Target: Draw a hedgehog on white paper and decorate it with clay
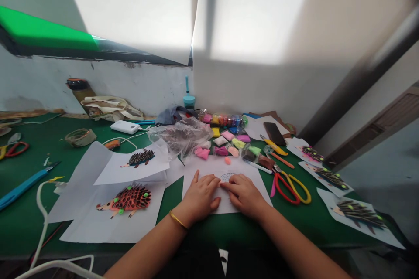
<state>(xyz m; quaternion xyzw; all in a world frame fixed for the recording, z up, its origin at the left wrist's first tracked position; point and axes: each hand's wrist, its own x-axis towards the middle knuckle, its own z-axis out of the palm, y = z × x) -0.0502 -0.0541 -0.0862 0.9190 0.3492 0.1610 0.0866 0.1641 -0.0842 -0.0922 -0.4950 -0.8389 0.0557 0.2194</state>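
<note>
A white sheet of paper [196,183] lies on the green table in front of me, with a rounded, patterned drawing [227,177] partly hidden under my fingers. My left hand [202,192] rests on the sheet, thumb apart and fingers spread loosely, nothing seen in it. From the right, my right hand [245,194] touches the paper with its index finger pointing at my left fingertips; its other fingers are curled and whatever they may hold is hidden. Just beyond the drawing sits a small orange lump of clay [227,161]. Packets of coloured clay [221,151] lie past the sheet's far edge.
Red and yellow scissors [288,185], a yellow cutter [274,144] and a phone [274,133] lie on the right. Hedgehog pictures [132,200] are at left and far right. A crumpled plastic bag [180,135], power bank [125,127] and white cable [41,209] are also there.
</note>
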